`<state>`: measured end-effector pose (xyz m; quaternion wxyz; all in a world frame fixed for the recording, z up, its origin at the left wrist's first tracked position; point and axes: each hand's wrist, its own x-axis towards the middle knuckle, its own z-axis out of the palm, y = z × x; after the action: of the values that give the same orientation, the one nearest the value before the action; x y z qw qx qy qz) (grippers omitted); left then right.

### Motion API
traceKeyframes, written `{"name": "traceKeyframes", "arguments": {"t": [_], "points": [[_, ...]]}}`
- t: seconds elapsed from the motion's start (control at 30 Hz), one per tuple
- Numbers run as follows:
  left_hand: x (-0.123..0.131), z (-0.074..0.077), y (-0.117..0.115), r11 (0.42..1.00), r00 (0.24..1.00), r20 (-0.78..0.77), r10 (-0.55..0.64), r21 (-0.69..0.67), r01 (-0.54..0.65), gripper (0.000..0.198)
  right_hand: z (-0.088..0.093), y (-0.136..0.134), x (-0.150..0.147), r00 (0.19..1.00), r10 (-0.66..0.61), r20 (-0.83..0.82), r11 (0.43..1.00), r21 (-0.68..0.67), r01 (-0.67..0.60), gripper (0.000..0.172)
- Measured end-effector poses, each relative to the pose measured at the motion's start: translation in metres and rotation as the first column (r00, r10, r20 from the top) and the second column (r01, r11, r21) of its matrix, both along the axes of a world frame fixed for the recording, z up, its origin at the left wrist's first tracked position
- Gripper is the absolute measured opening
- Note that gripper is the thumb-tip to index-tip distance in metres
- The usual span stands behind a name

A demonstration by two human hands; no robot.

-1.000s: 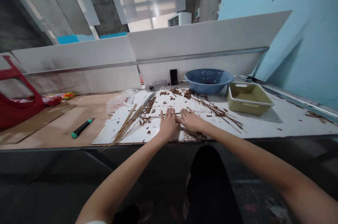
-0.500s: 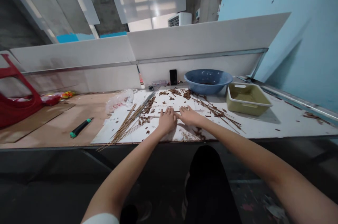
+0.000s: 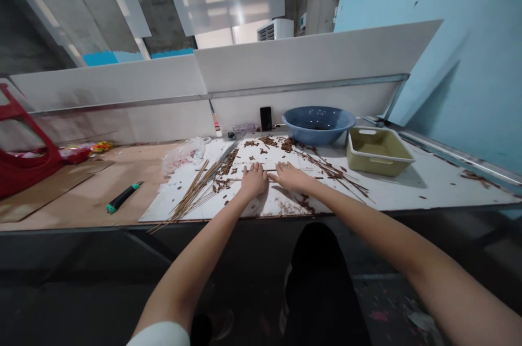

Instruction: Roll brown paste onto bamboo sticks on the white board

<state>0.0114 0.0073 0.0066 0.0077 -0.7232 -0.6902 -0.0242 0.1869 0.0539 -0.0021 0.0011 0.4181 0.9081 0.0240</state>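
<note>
Left grip [image 3: 254,180], right grip [image 3: 291,177] palm-down

No legible text, labels, numbers, or signs

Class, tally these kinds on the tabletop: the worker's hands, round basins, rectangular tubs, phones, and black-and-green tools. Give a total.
Hands: 2, the left hand and the right hand
Blue basin: 1
Green tub: 1
Black phone: 1
Black-and-green tool: 1
Total: 6

Two hands [image 3: 253,181], two stick bunches [image 3: 186,193], one blue basin [image 3: 318,136], one green tub [image 3: 369,164], one phone [image 3: 266,118]
</note>
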Motion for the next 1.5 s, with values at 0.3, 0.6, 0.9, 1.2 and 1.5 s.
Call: {"name": "traceKeyframes", "arguments": {"t": [0.3, 0.6, 0.9, 1.2, 1.5], "points": [[-0.016, -0.018, -0.032, 0.996, 0.997, -0.065, -0.042, 0.074, 0.047, 0.071, -0.016, -0.020, 0.016, 0.998, 0.066, -0.007, 0.996, 0.053, -0.066, 0.084], [-0.011, -0.002, -0.018, 0.999, 0.998, -0.048, 0.030, 0.028, -0.028, 0.070, 0.001, -0.011, 0.008, 0.997, -0.074, -0.015, 0.996, -0.042, 0.073, 0.084], [-0.008, -0.006, -0.028, 0.998, 0.995, -0.091, -0.052, 0.036, 0.055, 0.075, 0.003, -0.023, -0.018, 0.987, 0.158, -0.033, 0.987, -0.027, -0.159, 0.067], [-0.015, -0.020, -0.033, 1.000, 0.999, -0.040, 0.003, 0.006, -0.002, 0.073, -0.005, -0.035, -0.027, 0.993, 0.087, -0.086, 0.988, -0.119, -0.097, 0.083], [-0.015, -0.009, -0.021, 0.998, 0.998, -0.032, 0.045, -0.043, -0.046, 0.077, -0.001, -0.021, -0.033, 0.996, -0.020, -0.085, 0.990, -0.140, 0.008, 0.091]]}}
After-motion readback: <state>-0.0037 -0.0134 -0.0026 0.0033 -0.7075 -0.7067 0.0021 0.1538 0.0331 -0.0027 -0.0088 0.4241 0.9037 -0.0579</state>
